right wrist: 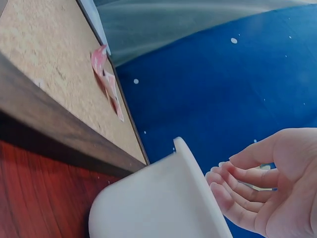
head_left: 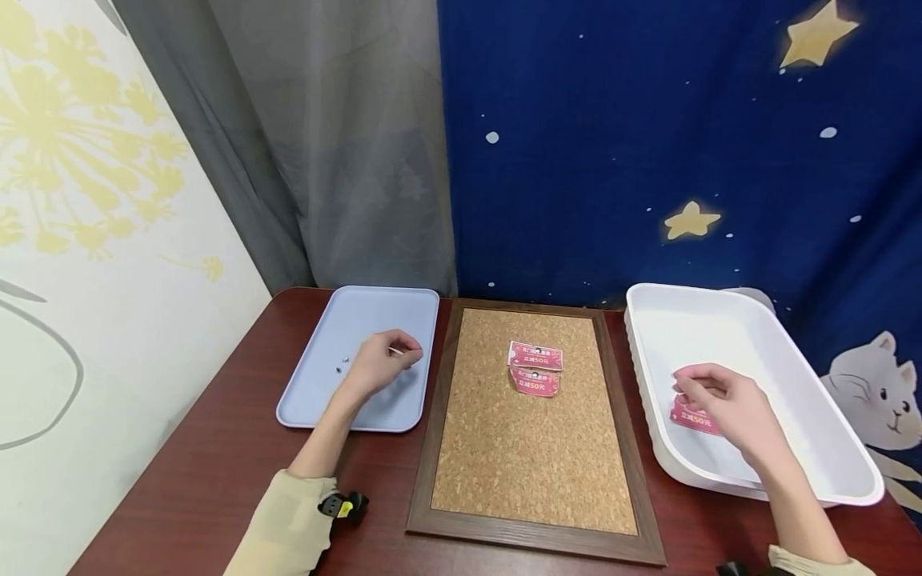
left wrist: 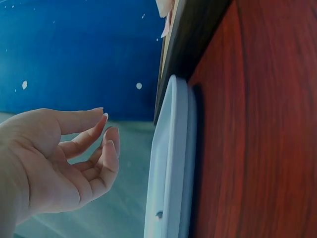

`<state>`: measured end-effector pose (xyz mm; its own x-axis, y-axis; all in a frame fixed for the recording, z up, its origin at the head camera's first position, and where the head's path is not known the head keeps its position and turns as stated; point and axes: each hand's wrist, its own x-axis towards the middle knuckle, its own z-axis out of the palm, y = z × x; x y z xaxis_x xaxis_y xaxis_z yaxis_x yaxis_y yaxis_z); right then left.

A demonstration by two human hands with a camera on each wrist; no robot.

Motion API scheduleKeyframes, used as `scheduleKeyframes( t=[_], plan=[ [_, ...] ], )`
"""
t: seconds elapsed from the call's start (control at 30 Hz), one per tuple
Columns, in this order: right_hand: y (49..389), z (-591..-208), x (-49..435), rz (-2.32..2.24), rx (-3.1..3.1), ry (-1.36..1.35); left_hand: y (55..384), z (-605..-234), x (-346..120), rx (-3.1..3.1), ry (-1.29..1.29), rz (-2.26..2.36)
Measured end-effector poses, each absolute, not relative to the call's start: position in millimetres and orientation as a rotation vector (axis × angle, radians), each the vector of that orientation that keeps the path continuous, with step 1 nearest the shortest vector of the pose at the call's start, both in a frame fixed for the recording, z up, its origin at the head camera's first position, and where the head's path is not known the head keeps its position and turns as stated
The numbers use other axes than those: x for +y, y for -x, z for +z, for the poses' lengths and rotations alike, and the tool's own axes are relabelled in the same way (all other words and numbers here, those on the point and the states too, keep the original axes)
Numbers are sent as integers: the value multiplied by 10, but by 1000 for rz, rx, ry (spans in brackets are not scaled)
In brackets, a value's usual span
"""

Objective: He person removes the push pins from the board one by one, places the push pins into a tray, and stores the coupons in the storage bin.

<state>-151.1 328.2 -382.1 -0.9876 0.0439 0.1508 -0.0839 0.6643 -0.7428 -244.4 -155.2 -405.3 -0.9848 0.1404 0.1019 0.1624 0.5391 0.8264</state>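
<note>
My left hand (head_left: 382,360) hovers over the blue tray (head_left: 324,404), thumb and index fingertips close together and the other fingers loosely curled. Nothing shows between its fingertips in the left wrist view. Two tiny metallic pins (head_left: 342,366) lie in that tray, left of the hand. Over the white bin (head_left: 756,320), my right hand (head_left: 735,408) has its fingers loosely bent, with no paper visible in them in the right wrist view. A pink coupon (head_left: 691,418) lies below it, partly hidden. Two more pink coupons, upper (head_left: 535,357) and lower (head_left: 535,384), are pinned to the corkboard (head_left: 533,464).
A brown wooden frame (head_left: 536,544) edges the corkboard, which lies between tray and bin on the dark red table (head_left: 194,488). The bin's walls stand higher than the tray's rim. Grey (head_left: 360,144) and blue (head_left: 576,160) curtains hang behind the table.
</note>
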Motion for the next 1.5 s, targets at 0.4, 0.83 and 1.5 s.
scheduleKeyframes(
  t=[0.4,0.83,1.5],
  plan=[
    [1593,-3807,2984,1327,-2712,-90,2375,-3979,-1240,-2752,344,-1561],
    [1768,-3845,2637,1513,-2706,-158,2368,-3972,-879,-2775,476,-1517],
    [2021,-3998,2148,1479,-2778,-156,2412,-3879,-297,-2829,673,-1471]
  ],
)
